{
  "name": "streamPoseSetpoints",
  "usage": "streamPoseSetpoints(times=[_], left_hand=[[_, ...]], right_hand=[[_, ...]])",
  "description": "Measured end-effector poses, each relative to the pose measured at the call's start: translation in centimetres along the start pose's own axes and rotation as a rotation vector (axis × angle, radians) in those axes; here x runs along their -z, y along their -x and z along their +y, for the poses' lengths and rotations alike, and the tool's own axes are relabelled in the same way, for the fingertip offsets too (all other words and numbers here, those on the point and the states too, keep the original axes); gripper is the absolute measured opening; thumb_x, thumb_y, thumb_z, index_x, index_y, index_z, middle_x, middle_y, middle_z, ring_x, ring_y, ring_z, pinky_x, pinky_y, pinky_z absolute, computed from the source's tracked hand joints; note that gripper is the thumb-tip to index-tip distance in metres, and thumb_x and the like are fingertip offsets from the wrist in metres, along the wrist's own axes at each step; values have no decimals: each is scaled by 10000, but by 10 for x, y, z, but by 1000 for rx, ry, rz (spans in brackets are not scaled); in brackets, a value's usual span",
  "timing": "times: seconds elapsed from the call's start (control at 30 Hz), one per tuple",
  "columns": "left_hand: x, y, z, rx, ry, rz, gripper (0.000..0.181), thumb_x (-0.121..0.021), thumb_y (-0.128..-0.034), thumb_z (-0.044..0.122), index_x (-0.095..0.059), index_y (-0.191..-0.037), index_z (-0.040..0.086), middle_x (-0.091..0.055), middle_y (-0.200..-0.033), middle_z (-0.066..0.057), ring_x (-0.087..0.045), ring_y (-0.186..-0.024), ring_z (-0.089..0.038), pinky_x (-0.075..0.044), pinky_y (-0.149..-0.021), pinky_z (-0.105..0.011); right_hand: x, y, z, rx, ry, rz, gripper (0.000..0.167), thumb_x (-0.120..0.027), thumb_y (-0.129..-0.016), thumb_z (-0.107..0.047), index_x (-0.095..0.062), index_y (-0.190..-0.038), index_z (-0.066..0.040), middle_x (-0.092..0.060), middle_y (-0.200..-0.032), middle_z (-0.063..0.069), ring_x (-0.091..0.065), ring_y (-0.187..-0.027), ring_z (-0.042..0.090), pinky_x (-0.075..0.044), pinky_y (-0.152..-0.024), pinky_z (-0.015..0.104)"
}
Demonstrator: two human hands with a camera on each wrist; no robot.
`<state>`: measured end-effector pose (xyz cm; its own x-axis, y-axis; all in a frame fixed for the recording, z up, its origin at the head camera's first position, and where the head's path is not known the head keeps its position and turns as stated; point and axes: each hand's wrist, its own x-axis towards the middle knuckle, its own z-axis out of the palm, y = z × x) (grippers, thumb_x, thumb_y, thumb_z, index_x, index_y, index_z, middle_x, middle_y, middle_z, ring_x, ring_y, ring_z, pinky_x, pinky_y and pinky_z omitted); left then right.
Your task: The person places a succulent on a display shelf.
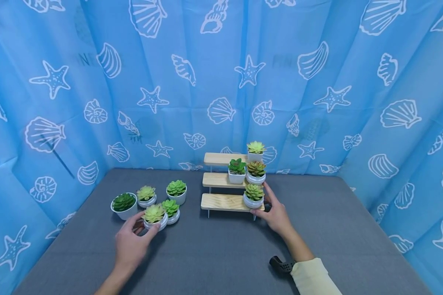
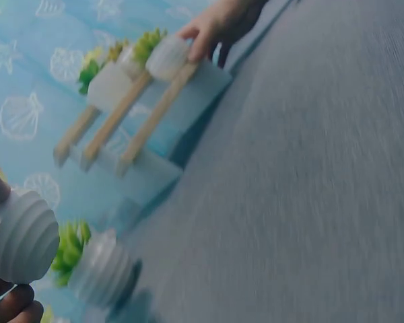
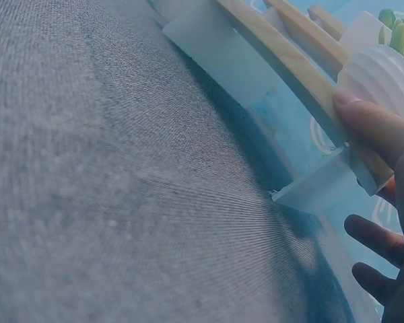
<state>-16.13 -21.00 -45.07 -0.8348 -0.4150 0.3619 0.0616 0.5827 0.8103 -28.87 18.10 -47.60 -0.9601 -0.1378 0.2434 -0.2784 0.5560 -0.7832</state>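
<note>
My left hand (image 1: 131,248) holds a pale green succulent (image 1: 154,214) by its ribbed white pot (image 2: 27,235), thumb on one side and fingers on the other. Close behind it is another potted succulent (image 1: 170,208). At the right end of a three-tier wooden stand (image 1: 221,201), my right hand (image 1: 278,217) grips a potted succulent (image 1: 253,197) on the lowest tier. The thumb is at the pot's base by the board's front edge; the index finger reaches behind it, and other fingers spread apart in the right wrist view.
The middle tier bears a square-potted succulent (image 1: 237,171) and a brownish-green one (image 1: 256,170); another stands on the top tier (image 1: 256,149). At left are more potted succulents (image 1: 124,203), (image 1: 146,194), (image 1: 176,189). A shell-patterned blue curtain (image 1: 221,82) hangs behind the grey table (image 1: 206,262).
</note>
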Motion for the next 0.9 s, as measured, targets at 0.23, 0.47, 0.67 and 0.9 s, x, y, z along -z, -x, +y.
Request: streamPoseSetpoints(times=[0.23,0.47,0.67,0.9], left_hand=[[-23,1,20,-67,45,-46,522,-834,-770,187,-629,-1221,20,-642,-1105,-121,-627,-982,-264,-528,-842,-436],[-57,5,32,-171,108,-80,517,-852,-733,180,-654,-1182,14,-647,-1063,-103,-639,-936,-238,-528,-810,-458],[-82,5,37,-227,155,-109,507,-850,-734,194,-658,-1170,21,-639,-1054,-79,-621,-946,-206,-526,-815,-459],[-99,0,43,-218,212,-104,506,-838,-759,226,-655,-1189,31,-640,-1080,-83,-626,-976,-228,-522,-833,-447]], right_hand=[[1,1,0,3,1,4,1033,-838,-777,-283,-167,-1561,-334,-584,-1314,180,-520,-1219,352,-284,-1022,637],[1,2,0,24,-11,3,1042,-843,-770,-285,-166,-1560,-341,-612,-1286,144,-558,-1162,328,-317,-1002,618],[0,1,1,32,4,13,1036,-837,-777,-290,-162,-1559,-351,-620,-1273,143,-566,-1151,316,-318,-1002,615],[-1,1,3,21,10,15,1051,-846,-765,-291,-160,-1558,-359,-619,-1277,139,-561,-1162,317,-315,-1007,612]])
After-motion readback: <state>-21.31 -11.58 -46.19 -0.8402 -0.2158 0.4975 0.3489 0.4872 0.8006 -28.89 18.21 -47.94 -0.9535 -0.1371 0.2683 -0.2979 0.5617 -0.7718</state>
